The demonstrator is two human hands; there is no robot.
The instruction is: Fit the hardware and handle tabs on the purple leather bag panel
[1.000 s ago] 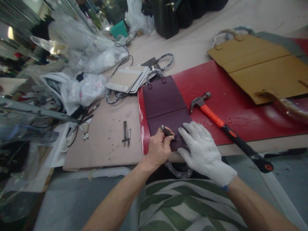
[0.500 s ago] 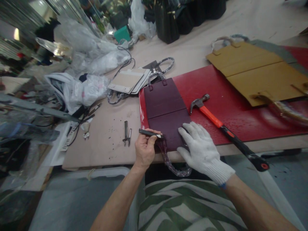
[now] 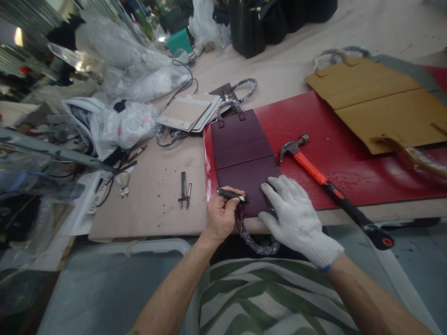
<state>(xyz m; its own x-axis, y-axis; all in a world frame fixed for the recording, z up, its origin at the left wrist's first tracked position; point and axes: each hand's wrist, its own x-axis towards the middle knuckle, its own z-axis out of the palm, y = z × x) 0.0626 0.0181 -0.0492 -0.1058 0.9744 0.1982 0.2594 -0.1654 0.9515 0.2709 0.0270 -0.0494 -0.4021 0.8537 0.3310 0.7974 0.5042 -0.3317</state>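
Observation:
A dark purple bag panel (image 3: 242, 158) lies flat on a red board (image 3: 335, 153), with a wrapped handle (image 3: 256, 239) hanging over the table's near edge. My bare left hand (image 3: 220, 216) is closed on a short dark metal tool (image 3: 230, 194), which lies almost level with its tip at the panel's near left corner. My right hand (image 3: 296, 216), in a white knit glove, rests flat with fingers spread on the panel's near right corner, holding nothing.
A hammer (image 3: 331, 186) with an orange and black handle lies on the red board right of the panel. Two small metal punches (image 3: 185, 190) sit on the brown table to the left. Tan bag panels (image 3: 377, 100) lie far right; beige panels (image 3: 186, 114) and plastic bags (image 3: 115, 125) lie beyond.
My left hand drew the tool off the panel's near edge toward the left corner and turned it level. My gloved right hand stayed pressed on the panel.

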